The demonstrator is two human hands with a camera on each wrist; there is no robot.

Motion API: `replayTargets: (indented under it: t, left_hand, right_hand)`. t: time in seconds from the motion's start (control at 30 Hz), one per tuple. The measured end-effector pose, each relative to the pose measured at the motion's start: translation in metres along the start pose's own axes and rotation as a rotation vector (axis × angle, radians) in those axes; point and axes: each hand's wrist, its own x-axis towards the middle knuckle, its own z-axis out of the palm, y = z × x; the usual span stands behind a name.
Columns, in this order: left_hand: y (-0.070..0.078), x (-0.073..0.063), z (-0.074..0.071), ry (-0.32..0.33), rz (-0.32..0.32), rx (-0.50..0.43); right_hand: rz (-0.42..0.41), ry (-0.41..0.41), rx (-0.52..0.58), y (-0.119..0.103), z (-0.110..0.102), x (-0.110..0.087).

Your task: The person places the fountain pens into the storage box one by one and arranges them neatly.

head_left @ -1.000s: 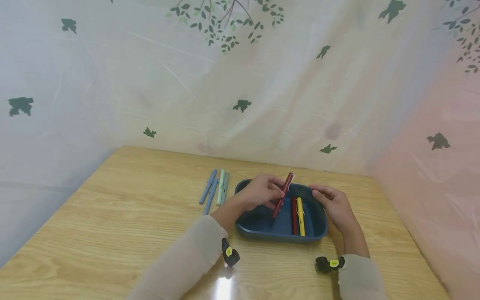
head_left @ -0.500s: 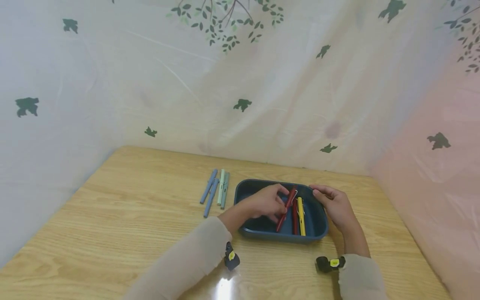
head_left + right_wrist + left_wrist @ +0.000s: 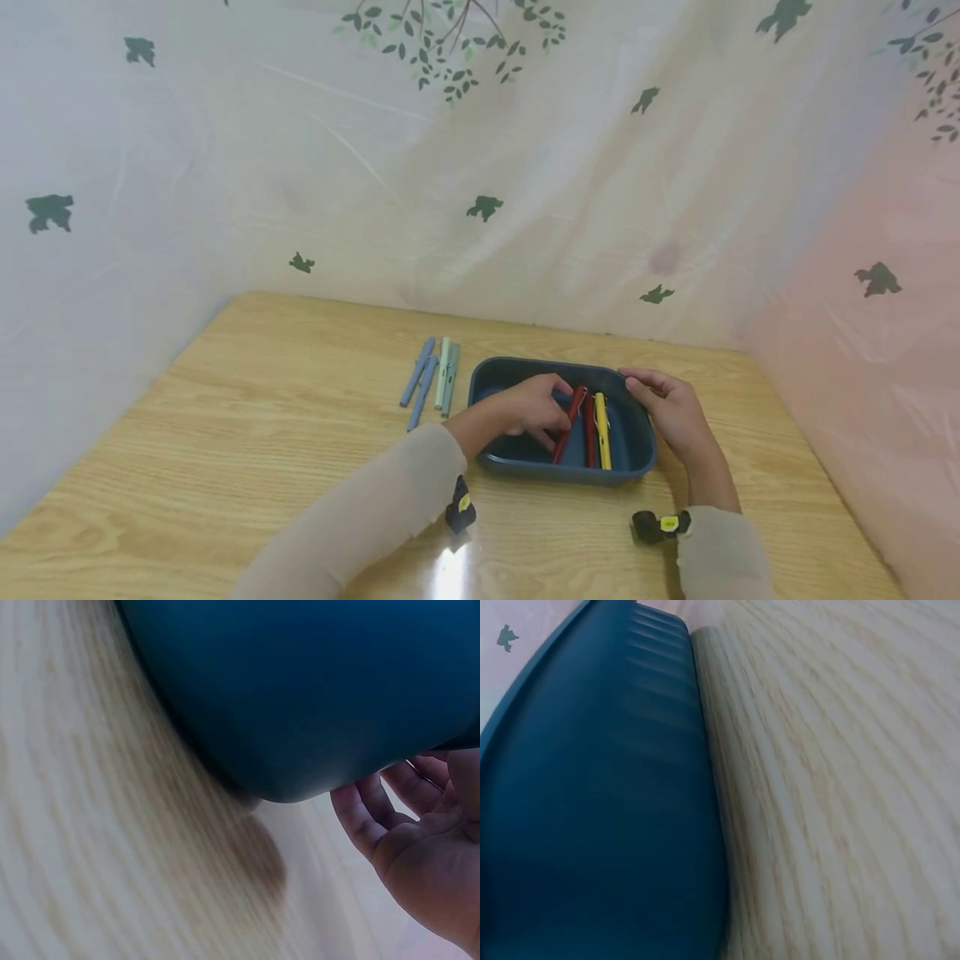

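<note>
A dark blue box (image 3: 517, 362) with rounded corners stands on the table; its outer wall (image 3: 600, 795) fills much of the left wrist view. My left hand (image 3: 534, 410) reaches down inside it and pinches a red pen (image 3: 576, 406), which leans slightly with its lower end close to the box's near side. Right of that pen lie a second red pen (image 3: 589, 433) and a yellow pen (image 3: 603, 433), side by side. My right hand (image 3: 675, 412) grips the box's right end, thumb at the rim and fingers outside, as the right wrist view shows on the hand (image 3: 420, 847).
Left of the box, on the wooden table (image 3: 262, 433), lie two blue pens (image 3: 417, 372), a pale green pen (image 3: 442, 375) and a grey-green pen (image 3: 451, 382). A curtain (image 3: 375, 208) with leaf and bird prints hangs behind the table and along its sides.
My left hand has lowered the red pen from above the box to inside it, left of the other red pen. My right hand has stayed at the rim.
</note>
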Motion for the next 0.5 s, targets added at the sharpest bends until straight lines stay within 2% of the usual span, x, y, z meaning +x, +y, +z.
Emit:
replayTargets:
  t: [0.23, 0.5]
  left_hand:
    - [-0.0041, 0.0052, -0.0006, 0.011, -0.021, -0.007]
    - [-0.0018, 0.0067, 0.0022, 0.021, -0.043, -0.007]
  right_hand:
    - [0.009, -0.001, -0.001, -0.0004, -0.0004, 0.0003]
    - [0.008, -0.001, 0.000, 0.0002, -0.0008, 0.0003]
